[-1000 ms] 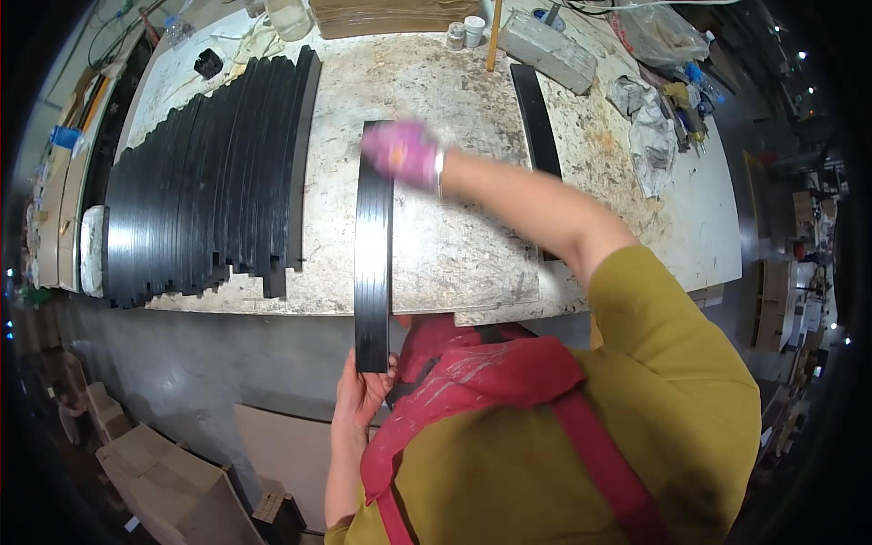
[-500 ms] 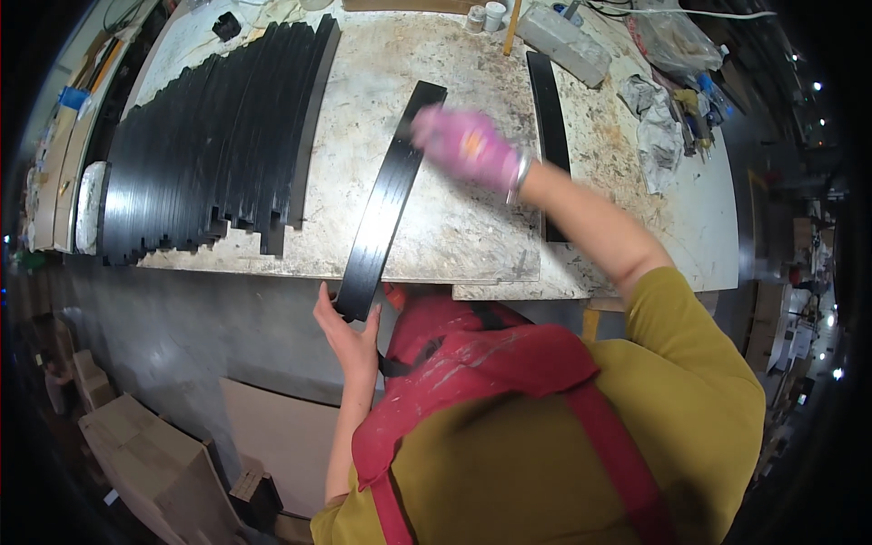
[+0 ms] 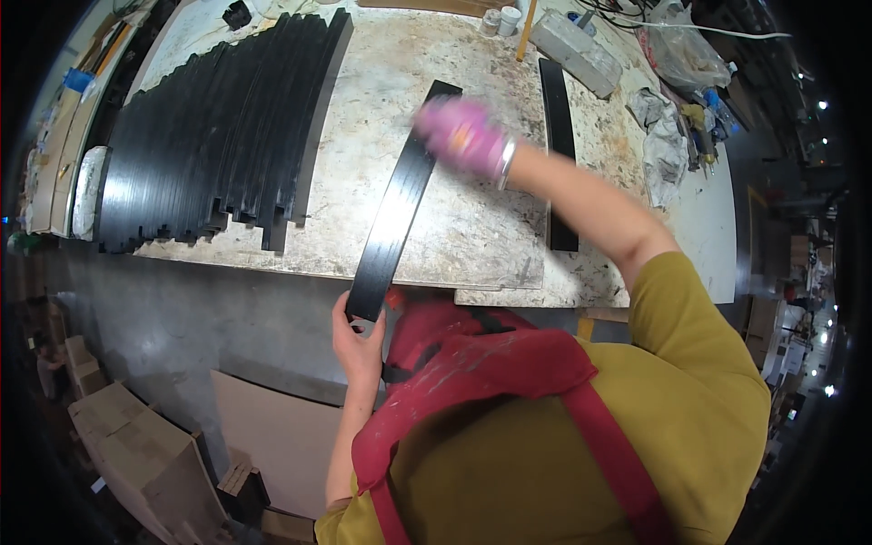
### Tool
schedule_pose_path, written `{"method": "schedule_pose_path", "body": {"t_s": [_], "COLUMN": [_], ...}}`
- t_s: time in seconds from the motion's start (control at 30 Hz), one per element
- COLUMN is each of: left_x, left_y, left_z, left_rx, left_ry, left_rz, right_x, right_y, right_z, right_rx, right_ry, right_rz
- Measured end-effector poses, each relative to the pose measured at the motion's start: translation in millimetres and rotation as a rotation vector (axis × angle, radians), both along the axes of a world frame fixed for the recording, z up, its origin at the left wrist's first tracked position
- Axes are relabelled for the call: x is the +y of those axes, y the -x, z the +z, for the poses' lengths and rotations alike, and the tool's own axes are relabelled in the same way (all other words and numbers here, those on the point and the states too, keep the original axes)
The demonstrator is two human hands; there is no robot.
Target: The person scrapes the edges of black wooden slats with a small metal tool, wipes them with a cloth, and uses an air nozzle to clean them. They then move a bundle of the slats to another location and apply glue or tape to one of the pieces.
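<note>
A long flat black strip (image 3: 394, 216) lies slanted on the worktable, its near end reaching past the front edge. My bare left hand (image 3: 360, 343) holds that near end, thumb on one side and fingers on the other. Over the strip's far part is my right hand (image 3: 461, 134) in a pink glove, smeared by motion. Its fingers are too blurred to make out, and whether anything is in them is hidden. To the right, a second black strip (image 3: 561, 154) lies partly under my right forearm. On the left, many similar black strips (image 3: 213, 136) lie side by side in a row.
The worktable (image 3: 495, 238) has a stained pale top. At its far right are a grey block (image 3: 576, 53), a crumpled grey cloth (image 3: 660, 136), a clear plastic bag (image 3: 683, 47) and small tools. White pots (image 3: 510, 20) stand at the back. Cardboard boxes (image 3: 136, 440) stand on the floor at left.
The view has shifted slightly. My left hand has closed more around the strip's near end. My right glove stays near the far end, blurred in both frames.
</note>
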State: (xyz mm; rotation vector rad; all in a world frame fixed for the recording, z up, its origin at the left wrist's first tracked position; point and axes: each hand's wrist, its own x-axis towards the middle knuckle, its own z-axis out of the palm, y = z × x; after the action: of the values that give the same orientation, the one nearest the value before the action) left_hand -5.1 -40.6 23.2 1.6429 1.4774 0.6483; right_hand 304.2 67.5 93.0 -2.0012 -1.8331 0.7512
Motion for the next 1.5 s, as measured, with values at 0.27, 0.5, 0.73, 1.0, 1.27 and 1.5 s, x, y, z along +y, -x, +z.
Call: {"method": "schedule_pose_path", "body": {"t_s": [0.27,0.5,0.73,1.0,1.27,1.5], "left_x": [7,13,12,15,8,2], "left_y": [-6,-7,0,2,-4,1], "left_z": [1,0,-2,-13,-10,-14], "left_rx": [-0.009,-0.019,0.051,0.143,-0.08,-0.083], "left_ry": [0.012,0.041,-0.037,-0.311,-0.142,-0.16], "left_rz": [-0.045,-0.05,-0.117,-0.15,-0.019,0.038], "right_x": [18,-11,34,-57,-49,-42], "right_y": [-104,-2,-124,72,62,53], "right_z": [-28,-36,-32,-38,-53,-47], "right_rx": [-0.428,-0.108,-0.429,-0.233,-0.134,-0.097], "right_ry": [0.011,-0.075,-0.151,-0.222,-0.132,-0.172], "right_rz": [-0.178,0.163,-0.21,0.413,0.32,0.314]}}
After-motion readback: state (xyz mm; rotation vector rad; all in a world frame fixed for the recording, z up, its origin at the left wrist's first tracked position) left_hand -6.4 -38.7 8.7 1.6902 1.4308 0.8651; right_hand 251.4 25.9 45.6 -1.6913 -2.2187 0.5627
